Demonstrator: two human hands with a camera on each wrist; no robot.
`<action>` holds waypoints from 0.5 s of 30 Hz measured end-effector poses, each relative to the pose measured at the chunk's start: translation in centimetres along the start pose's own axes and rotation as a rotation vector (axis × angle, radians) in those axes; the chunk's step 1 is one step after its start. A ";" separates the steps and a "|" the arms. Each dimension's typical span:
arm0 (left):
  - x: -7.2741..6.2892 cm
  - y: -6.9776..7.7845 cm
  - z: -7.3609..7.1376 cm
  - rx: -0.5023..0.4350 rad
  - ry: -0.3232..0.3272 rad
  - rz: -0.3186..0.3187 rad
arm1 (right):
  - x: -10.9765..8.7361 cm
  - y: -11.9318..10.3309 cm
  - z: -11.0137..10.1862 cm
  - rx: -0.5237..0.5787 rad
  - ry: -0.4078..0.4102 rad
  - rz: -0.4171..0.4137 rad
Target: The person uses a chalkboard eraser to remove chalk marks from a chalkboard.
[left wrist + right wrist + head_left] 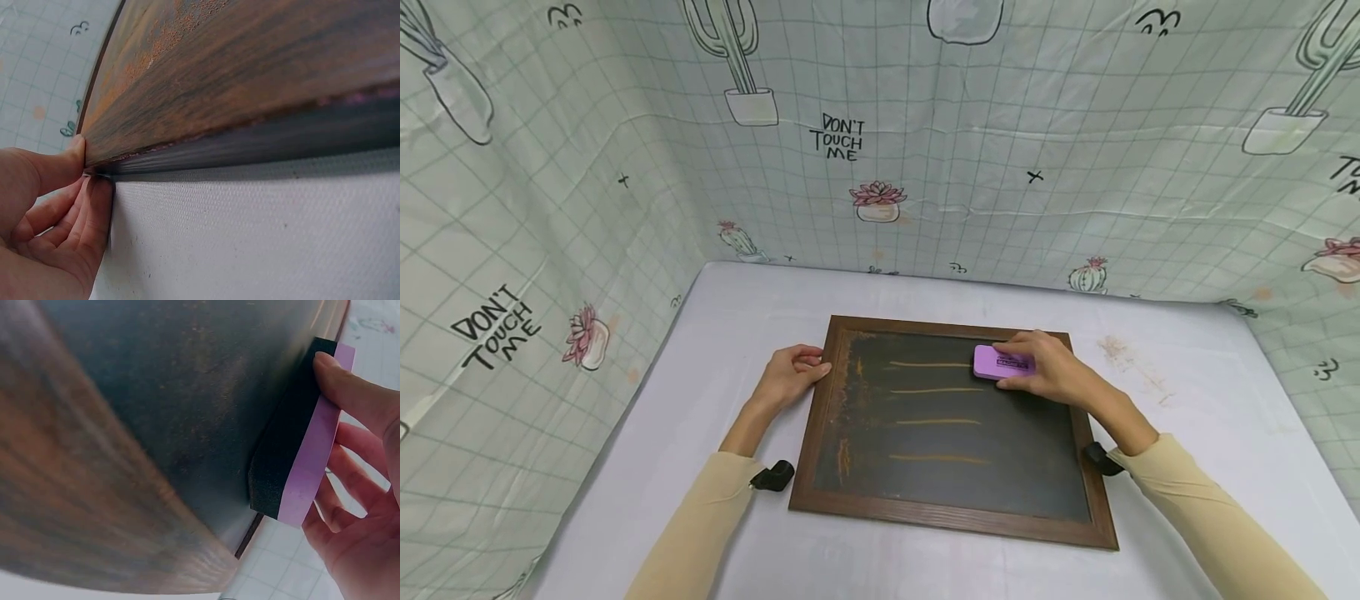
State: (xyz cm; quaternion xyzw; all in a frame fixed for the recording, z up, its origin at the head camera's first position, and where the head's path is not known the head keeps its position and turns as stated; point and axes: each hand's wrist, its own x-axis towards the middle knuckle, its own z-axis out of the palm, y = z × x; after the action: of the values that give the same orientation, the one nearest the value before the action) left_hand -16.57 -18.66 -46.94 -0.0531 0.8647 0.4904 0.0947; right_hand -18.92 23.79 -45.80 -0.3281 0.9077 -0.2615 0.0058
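Note:
A framed chalkboard (940, 483) lies on the table, with several short yellowish chalk lines across its middle and orange smears along its left side. My right hand (1048, 367) grips a purple chalkboard eraser (988, 362) by its long sides, at the board's upper right. The right wrist view shows the eraser's black felt (284, 437) against the dark surface, thumb on one side and fingers on the other. At the board's left edge my left hand (786, 379) pinches the brown wooden frame (237, 81). Its thumb lies at the frame's top edge, the other fingers bent against the side below.
A white cloth covers the table (647, 467). To the right of the board, brownish dust (1123, 354) is scattered on the cloth. A grid-patterned curtain (955, 167) with cactus drawings encloses the back and both sides. Black wrist devices (773, 476) sit at both cuffs.

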 end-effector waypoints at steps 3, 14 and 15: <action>-0.1 0.0 0.0 0.004 -0.001 0.000 | 0.4 -0.2 0.2 0.000 -0.005 -0.003; -0.1 0.0 0.0 0.011 0.004 0.006 | 1.9 -1.0 0.8 0.015 -0.046 0.004; 0.0 0.1 0.0 0.012 0.004 0.007 | 2.0 -1.0 0.8 0.017 -0.050 0.006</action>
State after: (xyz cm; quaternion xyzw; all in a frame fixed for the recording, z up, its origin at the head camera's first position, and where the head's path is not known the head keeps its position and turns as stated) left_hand -16.54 -18.59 -46.86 -0.0502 0.8681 0.4854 0.0916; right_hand -19.69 21.57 -45.71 -0.3316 0.9060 -0.2610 0.0319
